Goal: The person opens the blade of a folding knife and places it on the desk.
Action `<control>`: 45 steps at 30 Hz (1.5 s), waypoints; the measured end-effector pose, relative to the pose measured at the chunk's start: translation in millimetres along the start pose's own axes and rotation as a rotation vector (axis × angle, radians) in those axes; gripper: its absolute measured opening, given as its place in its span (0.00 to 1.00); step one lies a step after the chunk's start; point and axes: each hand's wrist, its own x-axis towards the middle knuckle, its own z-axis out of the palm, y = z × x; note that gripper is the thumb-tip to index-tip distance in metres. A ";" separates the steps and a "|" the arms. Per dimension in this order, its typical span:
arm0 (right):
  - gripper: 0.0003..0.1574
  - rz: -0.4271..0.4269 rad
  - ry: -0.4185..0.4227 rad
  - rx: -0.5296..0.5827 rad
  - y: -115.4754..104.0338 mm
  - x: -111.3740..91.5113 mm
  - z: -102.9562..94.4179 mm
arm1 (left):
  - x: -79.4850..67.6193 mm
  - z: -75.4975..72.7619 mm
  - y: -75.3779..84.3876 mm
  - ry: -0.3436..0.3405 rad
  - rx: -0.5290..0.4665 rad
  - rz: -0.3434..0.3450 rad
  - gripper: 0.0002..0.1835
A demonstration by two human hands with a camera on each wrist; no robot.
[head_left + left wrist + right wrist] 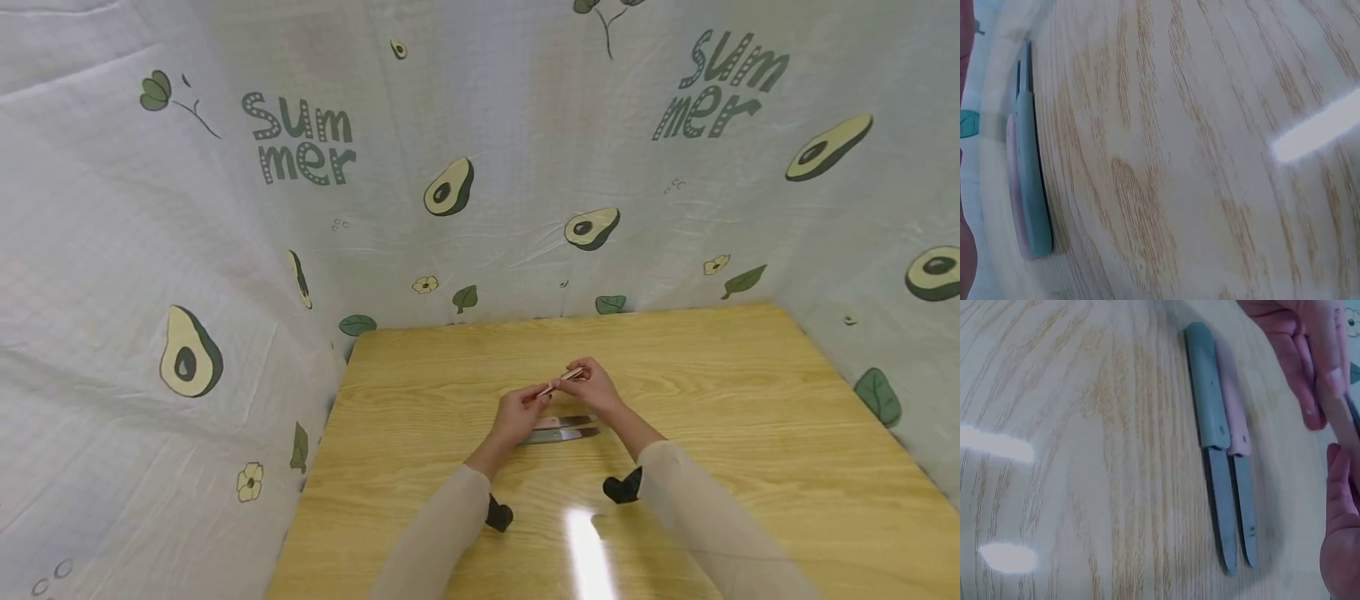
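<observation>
Both hands hold a slim pink object (1339,419) with a dark strip along one edge, raised over the table; its exact kind is hard to tell. The left hand (519,414) pinches its left end. At the other end, the fingers and thumb of the right hand (597,392) grip it. Below the hands, a knife with a green handle (1210,387) lies beside a knife with a pink handle (1233,406). Their blades point to the right in the head view. Only a sliver of the left hand shows at the left wrist view's edge.
The knives lie on a light wood-grain table (420,375). White cloth (510,100) printed with avocados and leaves hangs behind it and along both sides. Dark wrist mounts (622,487) stick out near the sleeves. Bright glare (588,550) shows at the table's front.
</observation>
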 end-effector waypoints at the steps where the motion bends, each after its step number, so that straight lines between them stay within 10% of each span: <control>1: 0.28 -0.016 -0.009 -0.005 0.7 -0.4 -0.7 | 0.5 -1.3 -0.9 0.002 -0.003 0.005 0.17; 18: 0.19 -0.036 -0.194 -0.108 -4.1 -6.5 -6.3 | 2.6 -15.4 -0.2 0.004 -0.251 -0.073 0.14; 26: 0.19 -0.093 -0.328 -0.205 -9.7 -7.8 -2.1 | 4.3 -26.2 -3.4 -0.084 -0.112 -0.047 0.11; 45: 0.13 -0.132 -0.317 -0.263 -10.7 -9.0 12.7 | -18.8 -42.7 27.2 -0.108 0.038 -0.040 0.09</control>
